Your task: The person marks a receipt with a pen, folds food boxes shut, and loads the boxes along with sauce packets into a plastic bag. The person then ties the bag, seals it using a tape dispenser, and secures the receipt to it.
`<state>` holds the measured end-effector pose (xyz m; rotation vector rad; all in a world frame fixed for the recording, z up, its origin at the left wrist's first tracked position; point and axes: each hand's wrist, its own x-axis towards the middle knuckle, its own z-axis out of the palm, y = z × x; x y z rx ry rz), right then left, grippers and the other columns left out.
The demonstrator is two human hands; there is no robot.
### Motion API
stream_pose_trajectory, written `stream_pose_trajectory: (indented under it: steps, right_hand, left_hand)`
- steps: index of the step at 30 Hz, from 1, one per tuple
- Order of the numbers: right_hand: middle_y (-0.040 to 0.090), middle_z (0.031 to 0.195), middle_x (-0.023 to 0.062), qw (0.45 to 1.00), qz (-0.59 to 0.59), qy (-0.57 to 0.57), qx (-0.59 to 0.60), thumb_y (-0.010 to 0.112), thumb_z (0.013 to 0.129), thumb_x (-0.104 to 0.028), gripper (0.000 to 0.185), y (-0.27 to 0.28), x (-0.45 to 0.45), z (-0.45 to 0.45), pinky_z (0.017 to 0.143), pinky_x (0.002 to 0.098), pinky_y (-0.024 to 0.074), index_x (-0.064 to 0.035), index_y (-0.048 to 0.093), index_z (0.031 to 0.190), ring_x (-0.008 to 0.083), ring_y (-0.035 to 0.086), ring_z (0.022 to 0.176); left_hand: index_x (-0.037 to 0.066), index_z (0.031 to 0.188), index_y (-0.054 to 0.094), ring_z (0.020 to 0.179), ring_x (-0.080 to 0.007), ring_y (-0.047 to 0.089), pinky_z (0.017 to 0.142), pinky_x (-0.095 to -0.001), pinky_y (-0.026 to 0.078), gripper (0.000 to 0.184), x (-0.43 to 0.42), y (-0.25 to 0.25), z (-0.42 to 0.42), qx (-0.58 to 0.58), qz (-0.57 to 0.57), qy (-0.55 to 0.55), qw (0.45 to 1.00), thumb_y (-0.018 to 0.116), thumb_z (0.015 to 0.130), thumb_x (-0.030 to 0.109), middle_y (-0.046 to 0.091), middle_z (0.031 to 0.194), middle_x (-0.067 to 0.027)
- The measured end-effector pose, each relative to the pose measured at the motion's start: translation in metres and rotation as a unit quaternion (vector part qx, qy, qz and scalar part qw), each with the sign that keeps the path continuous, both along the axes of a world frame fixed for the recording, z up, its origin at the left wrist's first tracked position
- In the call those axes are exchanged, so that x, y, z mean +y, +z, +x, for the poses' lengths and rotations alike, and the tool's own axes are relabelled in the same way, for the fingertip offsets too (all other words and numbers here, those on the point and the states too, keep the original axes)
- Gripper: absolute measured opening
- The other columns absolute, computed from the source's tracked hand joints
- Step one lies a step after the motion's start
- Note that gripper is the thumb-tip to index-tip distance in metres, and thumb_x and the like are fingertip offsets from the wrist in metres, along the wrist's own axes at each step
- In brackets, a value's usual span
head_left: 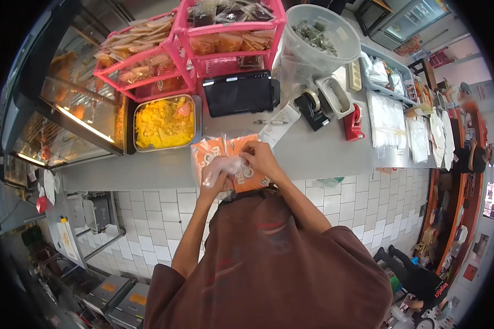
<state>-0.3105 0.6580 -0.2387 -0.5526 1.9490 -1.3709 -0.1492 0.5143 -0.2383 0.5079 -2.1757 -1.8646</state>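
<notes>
Two orange printed packets lie side by side at the counter's front edge, the left one (207, 149) inside clear plastic, the right one (250, 180) under my hands. My left hand (219, 171), partly covered by crumpled clear plastic, is closed over the inner edges of the packets. Bent at the fingers, my right hand (259, 158) pinches at the upper part of the right packet; what lies between the fingertips is too small to make out. Above the packets are a metal tray of yellow food (164, 123) and a black tablet-like device (239, 94).
Pink baskets (233, 28) of packets and a clear tub (323, 41) stand at the back. Tape dispensers (355, 122), a receipt (280, 125) and plastic bags (387, 123) lie rightward. A glass food warmer (82, 123) stands left. People are at the far right.
</notes>
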Motion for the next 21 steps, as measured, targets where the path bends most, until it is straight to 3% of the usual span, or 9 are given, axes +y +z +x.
stream_pose_trajectory:
  steps: [2,4,6,7,9,11,14,18,21]
  right_hand:
    - [0.072,0.089,0.012,0.998,-0.057,-0.014,-0.013,0.077,0.084,-0.016,0.025,-0.004,0.018,-0.025,0.065,0.0292,0.0531,-0.0002,0.072,0.102,0.0157,0.067,0.071]
    - [0.071,0.093,0.0103,0.987,-0.023,-0.115,0.107,0.076,0.086,-0.017,0.026,-0.003,0.05,-0.058,0.063,0.0293,0.0525,-0.0016,0.07,0.106,0.0164,0.067,0.071]
    - [0.069,0.094,0.0108,0.933,0.0,-0.251,0.258,0.077,0.085,-0.022,0.029,-0.026,0.091,-0.097,0.067,0.0334,0.0542,-0.002,0.069,0.106,0.0198,0.067,0.072]
    - [0.068,0.098,0.0121,0.918,0.073,-0.289,0.26,0.075,0.087,-0.024,0.031,-0.02,0.109,-0.113,0.074,0.0357,0.0539,-0.0038,0.069,0.109,0.0231,0.067,0.079]
    - [0.066,0.106,0.0146,0.889,0.162,-0.324,0.281,0.072,0.089,-0.028,0.034,-0.024,0.145,-0.141,0.083,0.0398,0.0523,-0.0066,0.067,0.115,0.0285,0.066,0.091]
    - [0.063,0.114,0.0168,0.868,0.189,-0.325,0.325,0.071,0.089,-0.03,0.036,-0.057,0.177,-0.167,0.09,0.0434,0.0496,-0.0086,0.065,0.118,0.0325,0.063,0.101]
    - [0.059,0.121,0.0186,0.864,0.176,-0.363,0.302,0.069,0.09,-0.033,0.038,-0.051,0.201,-0.185,0.095,0.0475,0.0466,-0.0104,0.063,0.121,0.0378,0.057,0.111]
    - [0.066,0.109,0.0195,0.769,0.276,-0.428,0.386,0.068,0.089,-0.04,0.042,-0.045,0.26,-0.205,0.091,0.0505,0.0485,-0.0074,0.066,0.116,0.0389,0.061,0.104]
    - [0.066,0.111,0.0199,0.793,0.352,-0.419,0.267,0.067,0.09,-0.047,0.046,-0.046,0.293,-0.216,0.088,0.049,0.0486,-0.0072,0.066,0.113,0.0389,0.062,0.106]
  left_hand:
    - [0.0,0.106,0.065,0.069,-0.0122,0.065,0.063,-0.028,0.052,0.019,0.0,-0.008,0.016,-0.029,-0.041,-0.004,0.999,0.065,0.091,0.011,0.07,0.084,-0.0077]
    - [0.002,0.102,0.065,0.07,-0.0111,0.061,0.062,-0.0268,0.049,0.019,-0.001,-0.026,0.032,-0.046,-0.146,-0.064,0.986,0.067,0.092,0.019,0.069,0.085,-0.0046]
    - [0.002,0.104,0.066,0.068,-0.0099,0.058,0.063,-0.0264,0.048,0.022,0.014,0.042,0.017,-0.233,0.077,-0.215,0.945,0.068,0.094,0.022,0.07,0.09,-0.0037]
    - [0.003,0.105,0.067,0.066,-0.0092,0.057,0.063,-0.0262,0.047,0.024,0.029,0.068,0.01,-0.323,0.188,-0.282,0.883,0.068,0.094,0.024,0.071,0.093,-0.0033]
    - [0.004,0.112,0.068,0.065,-0.0073,0.053,0.061,-0.0252,0.046,0.03,0.056,0.073,-0.038,-0.204,0.2,-0.295,0.912,0.069,0.095,0.028,0.072,0.101,-0.0029]
    - [0.004,0.114,0.068,0.075,-0.0085,0.059,0.068,-0.0259,0.048,0.033,0.078,0.034,-0.102,-0.103,0.051,-0.212,0.97,0.07,0.094,0.03,0.071,0.105,-0.0034]
    - [0.004,0.122,0.064,0.116,-0.0247,0.063,0.09,-0.0341,0.049,0.045,0.086,-0.056,-0.215,0.018,-0.061,-0.049,0.997,0.073,0.09,0.035,0.069,0.122,-0.0131]
    - [0.004,0.123,0.062,0.117,-0.0329,0.063,0.093,-0.0415,0.049,0.057,0.086,-0.094,-0.294,-0.167,-0.243,0.04,0.955,0.079,0.082,0.04,0.068,0.123,-0.0154]
    - [0.004,0.113,0.067,0.108,-0.0331,0.067,0.09,-0.0436,0.049,0.052,0.084,-0.087,-0.306,-0.238,-0.293,0.011,0.926,0.081,0.078,0.041,0.072,0.111,-0.0142]
